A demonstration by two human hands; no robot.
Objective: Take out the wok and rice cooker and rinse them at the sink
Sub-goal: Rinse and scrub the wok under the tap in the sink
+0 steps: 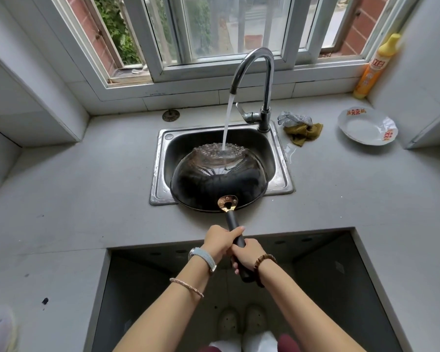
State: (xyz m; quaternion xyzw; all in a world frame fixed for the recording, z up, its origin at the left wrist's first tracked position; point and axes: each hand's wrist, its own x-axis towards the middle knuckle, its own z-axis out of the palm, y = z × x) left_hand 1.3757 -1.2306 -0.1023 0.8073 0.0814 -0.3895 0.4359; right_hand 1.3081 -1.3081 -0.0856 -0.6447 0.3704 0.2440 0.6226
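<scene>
Left hand (219, 241) and right hand (248, 255) grip the handle (231, 220) of the upturned wok (214, 181) under tap water (228, 115) over the sink (160, 171).

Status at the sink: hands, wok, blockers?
Gripping handle: left hand, right hand. Inverted wok over sink, faucet stream on its underside. Nothing in the way; rice cooker unseen.

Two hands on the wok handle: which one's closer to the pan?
The left hand, the one with the watch: it grips higher up, nearest the wok. The right hand, with the bead bracelet, grips behind it toward the end of the handle.
</scene>
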